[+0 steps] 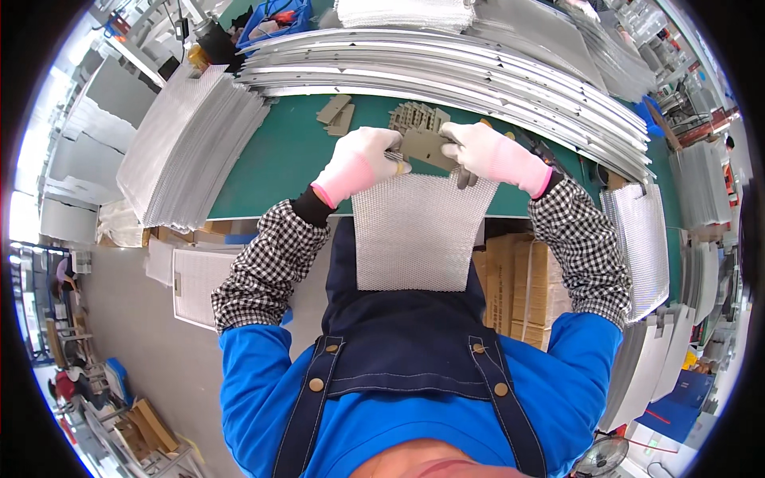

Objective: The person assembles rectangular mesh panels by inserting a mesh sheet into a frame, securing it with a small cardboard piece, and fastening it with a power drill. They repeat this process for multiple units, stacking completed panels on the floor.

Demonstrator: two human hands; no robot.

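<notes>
A silvery metal mesh sheet point(416, 235) hangs over the table's near edge, in front of my apron. My left hand point(362, 163), in a white and pink glove, is closed on the sheet's upper left corner. At its upper right, my gloved right hand point(488, 155) pinches a small beige plate point(426, 149) by its right end, with grey-tipped fingers reaching down over the mesh. The plate stands at the sheet's top edge, between both hands. Whether it is joined to the mesh I cannot tell. Just behind it lies a pile of similar beige pieces point(414, 116).
Two loose beige pieces point(338, 116) lie on the green table point(287, 159). Long metal strips point(446, 68) are stacked across the back. Mesh stacks stand on the left point(191, 143) and right point(641, 247). Cardboard boxes point(518, 279) sit below the table.
</notes>
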